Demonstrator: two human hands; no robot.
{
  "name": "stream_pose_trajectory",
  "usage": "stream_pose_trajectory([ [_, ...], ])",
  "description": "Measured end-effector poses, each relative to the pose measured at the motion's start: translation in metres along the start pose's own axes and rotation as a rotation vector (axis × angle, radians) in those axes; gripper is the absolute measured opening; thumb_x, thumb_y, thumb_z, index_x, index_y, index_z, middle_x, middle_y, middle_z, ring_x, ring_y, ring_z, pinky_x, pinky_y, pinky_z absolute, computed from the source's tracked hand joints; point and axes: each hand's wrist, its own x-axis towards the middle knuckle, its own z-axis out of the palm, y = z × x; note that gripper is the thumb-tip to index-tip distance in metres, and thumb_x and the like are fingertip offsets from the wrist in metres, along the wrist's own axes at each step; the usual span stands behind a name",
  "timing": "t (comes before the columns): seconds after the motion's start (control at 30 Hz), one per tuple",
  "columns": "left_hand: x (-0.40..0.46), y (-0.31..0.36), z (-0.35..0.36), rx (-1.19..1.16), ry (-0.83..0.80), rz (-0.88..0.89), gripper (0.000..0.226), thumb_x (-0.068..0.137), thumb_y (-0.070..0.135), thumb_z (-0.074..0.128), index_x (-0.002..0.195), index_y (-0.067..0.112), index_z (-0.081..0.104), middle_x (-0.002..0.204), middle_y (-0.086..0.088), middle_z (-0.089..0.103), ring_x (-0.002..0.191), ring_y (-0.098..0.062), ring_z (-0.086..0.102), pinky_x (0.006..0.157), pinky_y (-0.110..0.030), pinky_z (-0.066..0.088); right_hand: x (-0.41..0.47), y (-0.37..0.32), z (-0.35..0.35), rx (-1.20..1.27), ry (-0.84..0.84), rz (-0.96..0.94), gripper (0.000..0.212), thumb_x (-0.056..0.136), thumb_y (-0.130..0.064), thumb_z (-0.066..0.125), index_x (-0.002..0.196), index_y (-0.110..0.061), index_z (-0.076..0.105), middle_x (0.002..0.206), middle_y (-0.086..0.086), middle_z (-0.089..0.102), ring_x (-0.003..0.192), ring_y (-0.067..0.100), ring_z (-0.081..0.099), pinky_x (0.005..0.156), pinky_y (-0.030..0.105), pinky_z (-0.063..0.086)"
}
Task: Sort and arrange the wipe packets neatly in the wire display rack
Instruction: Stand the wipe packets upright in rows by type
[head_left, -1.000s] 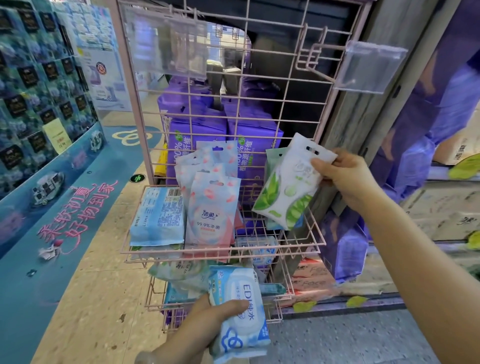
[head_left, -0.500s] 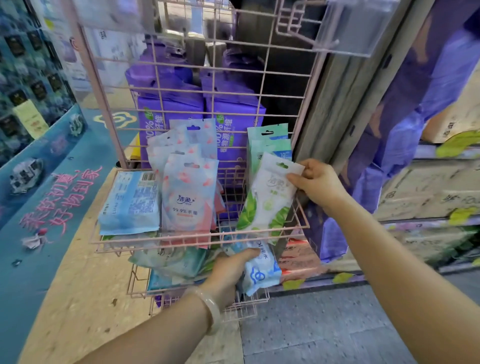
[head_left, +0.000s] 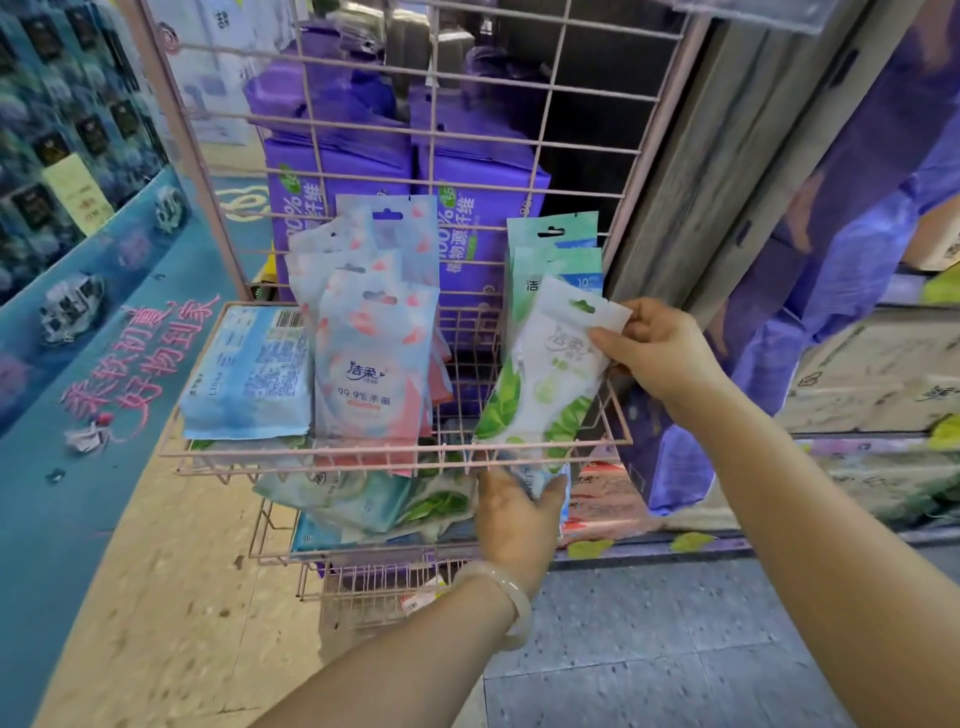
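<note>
Left hand (head_left: 511, 512): reaching forward, palm down, fingers curled closed, pale bangle (head_left: 506, 597) on the wrist.
Right hand (head_left: 657, 351): extended, thumb and fingers pinched together.

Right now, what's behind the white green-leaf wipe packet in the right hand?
Behind the white green-leaf wipe packet stand upright teal-green packets; only their tops show, so their count and lower parts stay hidden.

The one camera sits on my head, looking forward and steeply down, close to the pink wire rack (head_left: 395, 457) that fills the middle; both my forearms reach in from the bottom edge, floor below.
</note>
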Motion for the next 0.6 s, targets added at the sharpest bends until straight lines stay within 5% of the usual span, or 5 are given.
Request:
stream_pose_trajectory([
  [0.17,0.023,-0.010,0.002,0.719,-0.078,0.196,0.046,0.097,0.040,0.034,0.122,0.008,0.054,0.122,-0.016,0.058,0.112,-0.029,0.050,0.092,-0.035,0.035,-0.004,-0.001,-0.004,0.026,-0.021,-0.021,0.015,0.083,-0.002,0.062,0.081,-0.014,0.054,0.078,0.003,0.066,0.051,0.001,0.064,0.049,0.019,0.054],
  [0.33,0.026,-0.021,0.009,0.896,-0.163,0.444,0.047,0.094,0.032,0.044,0.138,0.015,0.038,0.145,-0.018,0.040,0.133,-0.037,0.034,0.108,-0.052,0.023,-0.007,0.002,-0.007,0.054,-0.035,-0.007,0.015,0.083,-0.004,0.064,0.082,-0.015,0.055,0.078,0.001,0.067,0.052,-0.001,0.064,0.045,0.013,0.047],
  [0.43,0.019,-0.042,0.001,1.064,-0.137,0.596,0.076,0.078,0.025,0.060,0.146,0.025,0.027,0.152,-0.031,0.017,0.141,-0.049,0.009,0.111,-0.063,0.004,-0.007,0.006,-0.007,0.059,-0.058,-0.008,0.013,0.082,-0.004,0.064,0.083,-0.015,0.057,0.081,0.002,0.067,0.055,0.000,0.065,0.048,0.013,0.048],
  [0.5,0.015,-0.047,-0.004,1.146,-0.229,0.582,0.082,0.086,0.028,0.050,0.149,0.029,-0.003,0.153,-0.027,-0.014,0.138,-0.045,-0.022,0.103,-0.058,-0.022,-0.007,0.006,-0.006,0.069,-0.063,0.000,0.011,0.083,-0.003,0.064,0.085,-0.014,0.059,0.082,0.004,0.067,0.054,0.000,0.064,0.047,0.013,0.047],
  [0.6,0.005,-0.034,-0.014,1.150,-0.321,0.511,0.075,0.094,0.043,0.038,0.147,0.030,-0.014,0.154,-0.018,-0.024,0.136,-0.035,-0.031,0.102,-0.054,-0.026,-0.006,0.007,-0.004,0.092,-0.069,0.006,0.009,0.085,-0.003,0.061,0.091,-0.009,0.060,0.080,0.003,0.067,0.054,0.000,0.064,0.044,0.012,0.046],
])
